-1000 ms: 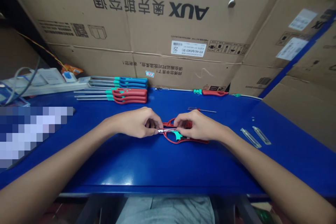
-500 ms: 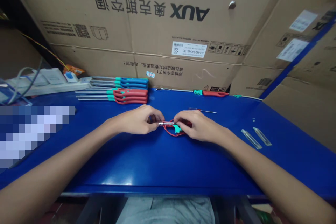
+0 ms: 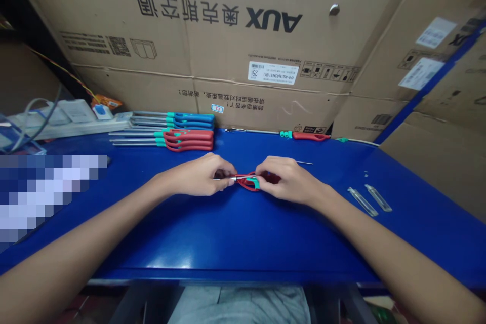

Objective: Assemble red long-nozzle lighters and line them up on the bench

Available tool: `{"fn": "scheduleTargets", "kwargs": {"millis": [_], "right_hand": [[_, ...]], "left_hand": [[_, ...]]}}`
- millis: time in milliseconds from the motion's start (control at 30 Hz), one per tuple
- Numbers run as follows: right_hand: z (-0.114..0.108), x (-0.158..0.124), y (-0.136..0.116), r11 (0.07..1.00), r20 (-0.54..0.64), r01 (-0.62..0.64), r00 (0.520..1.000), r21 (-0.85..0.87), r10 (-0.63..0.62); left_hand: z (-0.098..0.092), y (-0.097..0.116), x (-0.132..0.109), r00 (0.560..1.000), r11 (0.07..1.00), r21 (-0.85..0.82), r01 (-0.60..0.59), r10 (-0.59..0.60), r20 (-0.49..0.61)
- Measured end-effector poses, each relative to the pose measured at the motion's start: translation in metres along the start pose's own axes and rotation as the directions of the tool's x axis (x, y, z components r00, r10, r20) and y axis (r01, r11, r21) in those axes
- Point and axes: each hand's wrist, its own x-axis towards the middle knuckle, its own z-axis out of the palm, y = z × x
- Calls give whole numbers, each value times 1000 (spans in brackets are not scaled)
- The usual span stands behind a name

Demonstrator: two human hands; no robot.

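Both my hands meet over the middle of the blue table [image 3: 243, 233]. My right hand [image 3: 290, 179] is closed round a red lighter handle [image 3: 246, 182] with a teal trigger. My left hand [image 3: 203, 176] is pinched on the thin metal tube that sticks out of the handle's left end. The handle's rear part is hidden under my right fingers.
A stack of finished long-nosed lighters [image 3: 178, 131], blue and red, lies at the back left. One red lighter [image 3: 304, 135] lies by the cardboard boxes [image 3: 243, 40]. Two clear plastic pieces [image 3: 370, 199] lie at the right. A thin rod [image 3: 304, 163] lies behind my right hand.
The red handle has been turned up and drawn further into my right hand, so less of it shows. Both hands have shifted slightly towards the back of the table.
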Motion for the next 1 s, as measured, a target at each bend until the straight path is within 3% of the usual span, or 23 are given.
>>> {"fn": "scheduleTargets", "kwargs": {"millis": [167,367,633,800,1000], "right_hand": [[1,-1,1,1000,2,-24,1000,13,24],[0,-1,0,999,-5,-11,1000,48,11],[1,-1,1,999,-26,-7,1000,54,9],[1,0,-2,987,36,-109,994,116,106],[2,-1,-2,973,67,-143,989,179,133]], "left_hand": [[1,0,1,998,996,-66,62,-62,2],[2,-4,3,999,989,-137,46,-46,8],[3,-7,4,987,963,-216,163,-159,35],[4,-11,5,996,986,-139,92,-90,17],[7,-9,4,998,996,-71,59,-60,-15]]}}
